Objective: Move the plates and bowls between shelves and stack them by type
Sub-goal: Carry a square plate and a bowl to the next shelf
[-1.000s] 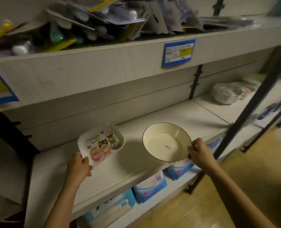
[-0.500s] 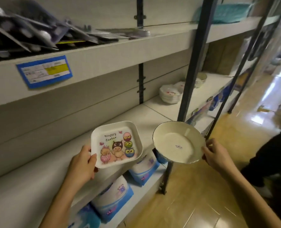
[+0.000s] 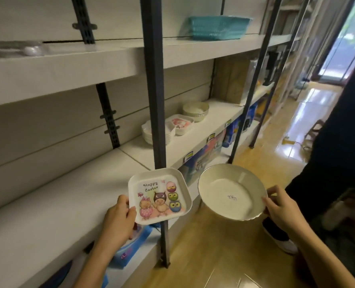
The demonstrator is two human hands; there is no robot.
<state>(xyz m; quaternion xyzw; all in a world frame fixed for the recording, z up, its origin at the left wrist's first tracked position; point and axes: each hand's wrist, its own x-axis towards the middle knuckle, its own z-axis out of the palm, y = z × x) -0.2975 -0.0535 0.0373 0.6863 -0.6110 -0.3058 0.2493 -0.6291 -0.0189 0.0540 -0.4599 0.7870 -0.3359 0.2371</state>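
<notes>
The left hand (image 3: pixel 118 219) pinches the corner of a square cartoon plate (image 3: pixel 159 195) held above the shelf (image 3: pixel 47 204) edge. The right hand (image 3: pixel 282 208) has its fingers (image 3: pixel 273 191) clamped on the rim of a round cream bowl (image 3: pixel 231 191) over the floor. Stacked plates (image 3: pixel 157 133) and bowls (image 3: pixel 195 110) sit farther along the shelf.

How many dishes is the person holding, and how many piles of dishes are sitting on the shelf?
Square plates in hand: 1, the Happy Easter plate in the left hand
Round bowls in hand: 1, the cream bowl in the right hand
Piles on the shelf: 3
Total: 5
</notes>
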